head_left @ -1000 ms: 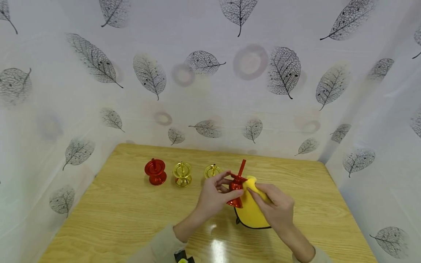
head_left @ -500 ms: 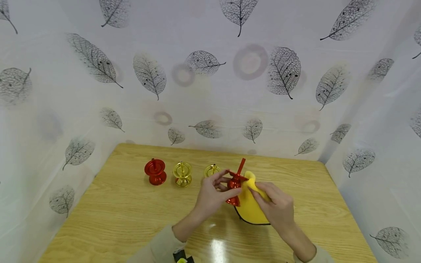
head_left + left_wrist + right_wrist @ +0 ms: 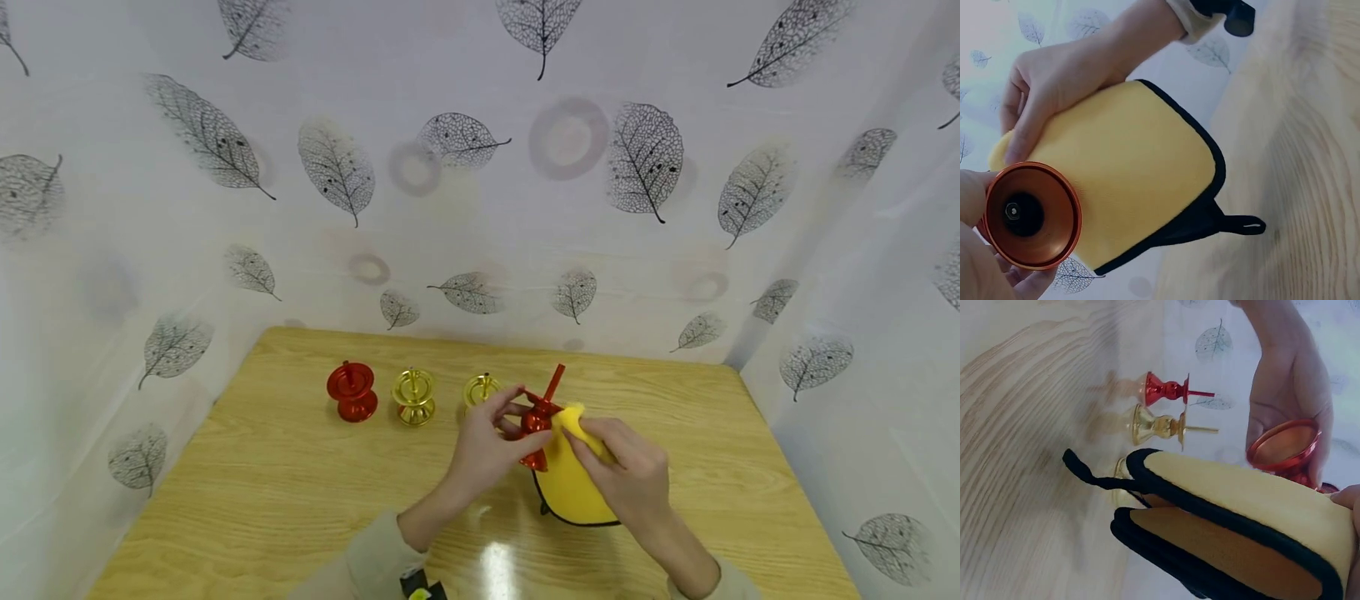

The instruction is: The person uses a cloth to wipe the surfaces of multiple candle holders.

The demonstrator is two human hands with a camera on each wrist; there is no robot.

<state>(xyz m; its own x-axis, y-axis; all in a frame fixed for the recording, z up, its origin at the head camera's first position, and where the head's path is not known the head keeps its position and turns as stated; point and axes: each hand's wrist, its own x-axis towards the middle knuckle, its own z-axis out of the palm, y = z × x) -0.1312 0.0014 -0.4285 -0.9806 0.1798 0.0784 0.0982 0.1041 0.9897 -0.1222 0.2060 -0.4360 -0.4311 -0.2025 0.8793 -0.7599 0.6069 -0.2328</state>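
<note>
My left hand [image 3: 480,450] grips a shiny red candle holder [image 3: 536,421] by its body, thumb on the near side, fingers behind. The holder leans slightly right with its spike pointing up; its hollow base [image 3: 1034,215] faces the left wrist camera. A yellow cleaning cloth [image 3: 576,492] with black edging is pinched by my right hand [image 3: 630,471], between thumb and fingers. Its bunched top touches or nearly touches the holder just under the dish, and the rest hangs down folded. In the right wrist view, the cloth [image 3: 1241,494] hides part of the red holder [image 3: 1285,450].
On the wooden table [image 3: 315,500], a second red candle holder [image 3: 353,392] and a gold one [image 3: 414,397] stand to the left. Another gold candle holder [image 3: 481,388] is partly behind my left hand. A leaf-patterned curtain [image 3: 465,225] surrounds the table's back and sides.
The cloth's bunched top rose slightly along the red candle holder, then came back down. The holder tilted a little with it. Both hands keep their grips.
</note>
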